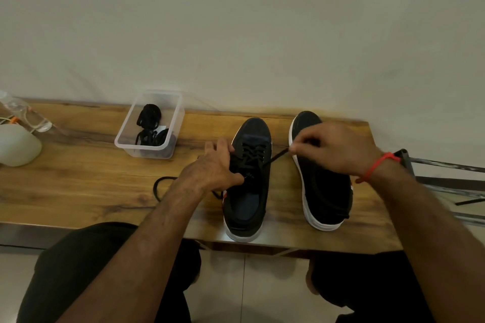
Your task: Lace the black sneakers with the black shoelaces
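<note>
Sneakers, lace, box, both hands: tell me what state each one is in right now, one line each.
Left sneaker: upright, partly laced.
Right sneaker: upright, no lacing visible.
Shoelace: pulled taut to the right from the left sneaker.
Left hand: grips the left sneaker's side.
Right hand: pinches the shoelace end.
Plastic box: open, holds bundled black laces.

Two black, white-soled sneakers: left sneaker (249,186) upright, partly laced; right sneaker (321,178) tipped on its side, unlaced. Lace (275,158) stretched taut rightward from the left sneaker's eyelets.
</note>
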Demonstrator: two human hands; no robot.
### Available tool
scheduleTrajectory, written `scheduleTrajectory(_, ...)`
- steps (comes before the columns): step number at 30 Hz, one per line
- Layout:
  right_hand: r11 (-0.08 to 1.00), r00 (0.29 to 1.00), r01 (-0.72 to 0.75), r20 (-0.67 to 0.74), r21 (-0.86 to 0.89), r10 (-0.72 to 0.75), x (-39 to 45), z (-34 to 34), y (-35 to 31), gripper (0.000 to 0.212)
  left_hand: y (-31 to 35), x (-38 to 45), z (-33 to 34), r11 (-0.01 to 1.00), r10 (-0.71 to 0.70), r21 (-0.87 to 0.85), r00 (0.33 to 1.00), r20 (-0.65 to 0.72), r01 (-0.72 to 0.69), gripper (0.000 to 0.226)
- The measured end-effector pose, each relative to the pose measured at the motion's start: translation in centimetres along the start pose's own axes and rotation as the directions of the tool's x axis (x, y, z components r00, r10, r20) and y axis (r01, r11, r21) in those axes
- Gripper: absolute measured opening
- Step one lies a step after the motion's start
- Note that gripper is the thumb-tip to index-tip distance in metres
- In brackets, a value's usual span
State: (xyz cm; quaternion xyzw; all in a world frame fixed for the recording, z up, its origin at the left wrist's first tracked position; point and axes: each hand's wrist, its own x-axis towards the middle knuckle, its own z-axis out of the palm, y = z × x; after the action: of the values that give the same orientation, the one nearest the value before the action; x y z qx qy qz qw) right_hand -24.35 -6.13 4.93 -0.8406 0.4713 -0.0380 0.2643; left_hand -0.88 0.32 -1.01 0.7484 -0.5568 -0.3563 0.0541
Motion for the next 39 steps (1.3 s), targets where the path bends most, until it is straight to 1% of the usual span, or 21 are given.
scheduleTrajectory(2, 0.975, 0.988, -0.059, -0.124, 0.215, 0.087, -0.2, -1.5, 0.7, 0.017, -0.1, 0.1, 0.0, 1.0, -0.006, 0.001, 1.0, 0.015, 0.006, 0.076)
scheduleTrajectory(3, 0.933, 0.973, -0.066, -0.186, 0.355, 0.14, -0.3, -1.8, 1.1, 0.02, -0.2, 0.2, 0.0, 1.0, -0.009, -0.009, 1.0, 0.026, 0.009, 0.078)
scheduleTrajectory(4, 0.856, 0.949, -0.049, -0.244, 0.514, 0.201, -0.3, -2.0, 1.3, 0.023, -0.2, 0.3, 0.0, 1.0, -0.009, -0.029, 0.999, 0.047, 0.01, 0.079)
scheduleTrajectory(5, 0.734, 0.916, -0.005, -0.291, 0.679, 0.275, -0.3, -2.0, 1.5, 0.023, -0.3, 0.3, 0.1, 0.998, -0.004, -0.057, 0.997, 0.073, 0.009, 0.08)
scheduleTrajectory(6, 0.566, 0.883, 0.067, -0.313, 0.822, 0.351, -0.2, -2.2, 1.7, 0.02, -0.3, 0.4, 0.1, 0.996, 0.001, -0.087, 0.995, 0.099, 0.007, 0.08)
scheduleTrajectory(7, 0.369, 0.859, 0.152, -0.308, 0.917, 0.409, -0.2, -2.5, 1.7, 0.017, -0.3, 0.4, 0.2, 0.994, 0.004, -0.112, 0.993, 0.119, 0.01, 0.08)
scheduleTrajectory(8, 0.178, 0.848, 0.241, -0.297, 0.954, 0.439, -0.2, -2.9, 1.8, 0.017, -0.3, 0.4, 0.2, 0.992, 0.003, -0.125, 0.991, 0.131, 0.014, 0.079)
scheduleTrajectory(9, 0.019, 0.843, 0.322, -0.296, 0.947, 0.449, -0.3, -3.4, 1.8, 0.021, -0.3, 0.4, 0.2, 0.991, 0.001, -0.131, 0.991, 0.136, 0.017, 0.078)
scheduleTrajectory(10, -0.108, 0.838, 0.392, -0.306, 0.914, 0.452, -0.4, -3.8, 2.0, 0.026, -0.4, 0.5, 0.3, 0.991, 0.0, -0.133, 0.99, 0.139, 0.019, 0.077)
scheduleTrajectory(12, -0.295, 0.822, 0.506, -0.349, 0.811, 0.451, -0.7, -4.2, 2.4, 0.027, -0.6, 0.6, 0.3, 0.991, -0.005, -0.135, 0.989, 0.145, 0.025, 0.076)
scheduleTrajectory(14, -0.408, 0.802, 0.576, -0.394, 0.708, 0.449, -0.8, -4.2, 2.6, 0.017, -0.6, 0.5, 0.1, 0.992, -0.019, -0.121, 0.988, 0.156, 0.039, 0.072)
scheduleTrajectory(15, -0.438, 0.794, 0.595, -0.409, 0.674, 0.449, -0.8, -4.0, 2.7, 0.013, -0.5, 0.4, 0.0, 0.993, -0.023, -0.107, 0.987, 0.158, 0.04, 0.068)
scheduleTrajectory(17, -0.451, 0.795, 0.599, -0.423, 0.662, 0.435, -0.6, -3.8, 3.0, 0.014, -0.3, 0.2, -0.2, 0.998, -0.014, -0.059, 0.988, 0.156, 0.023, 0.054)
scheduleTrajectory(19, -0.411, 0.812, 0.576, -0.436, 0.706, 0.389, -0.5, -3.8, 3.0, 0.021, -0.3, 0.1, -0.5, 1.0, 0.012, 0.009, 0.989, 0.144, -0.013, 0.033)
scheduleTrajectory(20, -0.381, 0.822, 0.561, -0.44, 0.735, 0.361, -0.4, -3.7, 2.9, 0.023, -0.5, 0.2, -0.7, 0.999, 0.021, 0.025, 0.988, 0.152, -0.026, 0.03)
scheduleTrajectory(21, -0.35, 0.832, 0.545, -0.44, 0.762, 0.338, -0.3, -3.6, 2.7, 0.024, -0.6, 0.2, -0.9, 0.999, 0.033, 0.023, 0.986, 0.166, -0.037, 0.032)
scheduleTrajectory(24, -0.287, 0.852, 0.51, -0.432, 0.811, 0.294, -0.2, -3.4, 2.1, 0.022, -0.9, 0.1, -1.6, 0.996, 0.065, -0.077, 0.981, 0.183, -0.051, 0.035)
scheduleTrajectory(27, -0.271, 0.869, 0.483, -0.417, 0.833, 0.267, -0.1, -3.4, 1.9, 0.016, -0.6, -0.1, -1.9, 0.989, 0.089, -0.128, 0.988, 0.126, -0.073, 0.031)
scheduleTrajectory(30, -0.235, 0.874, 0.469, -0.409, 0.851, 0.261, -0.2, -3.3, 1.7, 0.018, -0.4, -0.2, -2.0, 0.984, 0.104, -0.154, 0.991, 0.082, -0.09, 0.027)
scheduleTrajectory(35, -0.186, 0.87, 0.47, -0.418, 0.863, 0.262, -0.5, -3.4, 1.1, 0.023, 0.3, -0.7, -2.3, 0.936, 0.132, -0.329, 0.991, -0.005, -0.126, 0.025)
scheduleTrajectory(39, -0.202, 0.868, 0.487, -0.447, 0.849, 0.215, -0.8, -4.1, 0.7, 0.021, 0.9, -1.5, -3.8, 0.873, 0.127, -0.464, 0.989, -0.081, -0.151, 0.033)
